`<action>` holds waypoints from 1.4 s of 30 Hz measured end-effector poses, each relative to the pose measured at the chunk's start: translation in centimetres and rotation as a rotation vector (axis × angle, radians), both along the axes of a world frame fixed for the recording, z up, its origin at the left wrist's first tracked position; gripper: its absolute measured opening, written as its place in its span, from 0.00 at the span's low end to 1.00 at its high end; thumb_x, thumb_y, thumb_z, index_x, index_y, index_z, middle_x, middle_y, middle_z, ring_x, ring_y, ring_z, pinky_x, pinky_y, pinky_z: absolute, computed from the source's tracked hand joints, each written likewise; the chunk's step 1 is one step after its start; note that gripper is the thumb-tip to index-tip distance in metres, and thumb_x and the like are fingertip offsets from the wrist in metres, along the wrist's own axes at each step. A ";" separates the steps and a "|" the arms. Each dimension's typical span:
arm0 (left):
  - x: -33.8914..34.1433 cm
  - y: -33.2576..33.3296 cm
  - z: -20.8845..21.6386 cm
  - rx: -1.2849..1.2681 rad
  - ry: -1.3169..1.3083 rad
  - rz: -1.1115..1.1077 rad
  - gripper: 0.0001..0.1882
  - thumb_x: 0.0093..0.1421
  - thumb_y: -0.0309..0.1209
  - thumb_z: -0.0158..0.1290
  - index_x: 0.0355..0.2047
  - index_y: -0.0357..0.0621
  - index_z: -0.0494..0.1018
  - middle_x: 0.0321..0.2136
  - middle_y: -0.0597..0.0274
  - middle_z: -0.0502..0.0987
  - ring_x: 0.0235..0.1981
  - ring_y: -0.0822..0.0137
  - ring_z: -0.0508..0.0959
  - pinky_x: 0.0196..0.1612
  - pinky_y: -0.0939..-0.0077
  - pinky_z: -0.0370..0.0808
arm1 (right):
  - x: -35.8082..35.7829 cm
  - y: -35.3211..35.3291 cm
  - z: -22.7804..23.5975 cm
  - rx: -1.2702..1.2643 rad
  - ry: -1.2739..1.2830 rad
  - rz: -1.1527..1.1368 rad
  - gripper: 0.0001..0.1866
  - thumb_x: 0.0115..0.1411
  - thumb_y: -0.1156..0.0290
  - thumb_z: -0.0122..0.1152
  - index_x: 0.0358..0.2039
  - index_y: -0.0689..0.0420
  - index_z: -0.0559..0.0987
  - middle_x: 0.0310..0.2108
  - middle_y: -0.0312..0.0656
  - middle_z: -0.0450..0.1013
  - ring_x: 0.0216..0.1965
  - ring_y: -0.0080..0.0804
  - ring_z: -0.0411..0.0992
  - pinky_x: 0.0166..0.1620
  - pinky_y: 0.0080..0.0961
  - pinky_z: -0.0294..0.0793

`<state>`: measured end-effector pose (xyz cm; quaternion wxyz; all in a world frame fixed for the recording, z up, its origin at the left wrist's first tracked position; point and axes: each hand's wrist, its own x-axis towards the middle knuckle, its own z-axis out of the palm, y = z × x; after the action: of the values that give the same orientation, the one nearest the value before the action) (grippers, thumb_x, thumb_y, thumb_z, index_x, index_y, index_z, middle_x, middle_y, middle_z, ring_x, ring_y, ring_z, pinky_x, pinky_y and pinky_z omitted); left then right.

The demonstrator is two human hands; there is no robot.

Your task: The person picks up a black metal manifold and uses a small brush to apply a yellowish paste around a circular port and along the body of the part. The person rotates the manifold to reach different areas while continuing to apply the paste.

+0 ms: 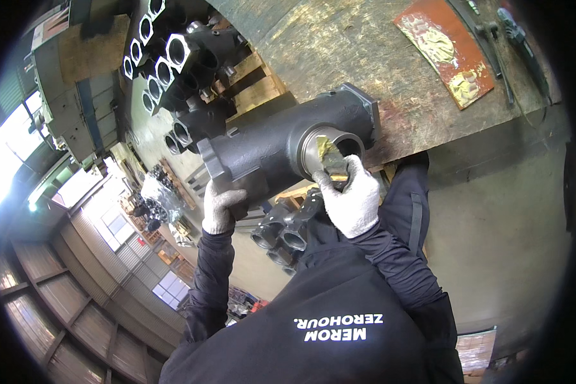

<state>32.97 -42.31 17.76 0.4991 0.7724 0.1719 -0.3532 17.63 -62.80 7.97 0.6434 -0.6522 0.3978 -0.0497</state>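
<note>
In the head view, the left grip (pixel 220 208), in a white knitted glove, is clasped around the lower left end of a large black casting (pixel 269 157), its thumb lying along the underside of the flange. The casting stretches from the left grip up and rightward, passing above the right grip (pixel 354 200), and its far end lies over the edge of the worktop (pixel 313 45). The right grip, gloved the same way, is pinching a small dark spatula (pixel 335 165) between thumb and fingers; a smear of yellowish paste (pixel 325 148) sits on its blade, just beyond the fingertips. The blade is right at the round metal collar (pixel 308 152) of the casting, directly above the right grip; whether it touches the rim cannot be told. Well up and right of the right grip, a reddish-brown board (pixel 465 14) lies on the worktop, carrying spread patches of cream-coloured paste (pixel 436 46), with dark-handled tools (pixel 488 54) beside it. Above the left grip, more black castings (pixel 201 54) stand by a wooden pallet (pixel 262 80); others (pixel 293 235) lie lower, between the two grips.
</note>
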 end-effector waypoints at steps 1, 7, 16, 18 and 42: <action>0.1 0.3 -0.2 0.021 -0.002 -0.016 0.29 0.47 0.22 0.58 0.53 0.33 0.71 0.42 0.54 0.81 0.38 0.61 0.82 0.43 0.69 0.80 | 0.0 0.0 0.1 0.055 0.016 0.004 0.19 0.55 0.61 0.78 0.34 0.60 0.78 0.25 0.50 0.78 0.27 0.45 0.81 0.30 0.36 0.78; 0.0 -0.4 0.0 0.126 -0.018 -0.038 0.26 0.48 0.23 0.57 0.51 0.36 0.73 0.37 0.59 0.81 0.34 0.64 0.81 0.41 0.70 0.80 | -1.9 -4.0 -1.5 0.341 -0.195 0.004 0.19 0.58 0.72 0.76 0.46 0.60 0.77 0.38 0.41 0.83 0.38 0.27 0.81 0.42 0.26 0.81; -1.0 -2.0 0.2 0.162 -0.133 -0.119 0.22 0.48 0.23 0.56 0.47 0.37 0.74 0.35 0.60 0.80 0.33 0.66 0.79 0.40 0.73 0.77 | -9.7 -13.9 -12.7 0.164 0.204 -0.345 0.23 0.77 0.58 0.49 0.65 0.58 0.70 0.37 0.35 0.79 0.29 0.17 0.72 0.36 0.21 0.76; -1.0 -1.8 0.2 0.208 -0.126 -0.058 0.23 0.45 0.25 0.59 0.45 0.38 0.74 0.33 0.62 0.78 0.32 0.67 0.78 0.36 0.73 0.76 | -11.2 -14.9 -15.1 -0.002 0.252 -0.303 0.23 0.77 0.59 0.49 0.65 0.57 0.71 0.38 0.38 0.80 0.35 0.22 0.75 0.42 0.25 0.77; 1.1 7.1 -1.0 0.446 -0.756 -0.745 0.10 0.41 0.20 0.66 0.21 0.45 0.75 0.29 0.57 0.78 0.31 0.61 0.80 0.34 0.68 0.76 | -15.7 -16.3 -24.2 -0.478 0.460 -0.248 0.20 0.68 0.60 0.63 0.58 0.49 0.81 0.48 0.56 0.77 0.50 0.55 0.76 0.53 0.42 0.76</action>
<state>34.03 -35.24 16.74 0.1927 0.9400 -0.2320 -0.1598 1.93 -79.07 -16.25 0.3550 -0.7252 0.5857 -0.0711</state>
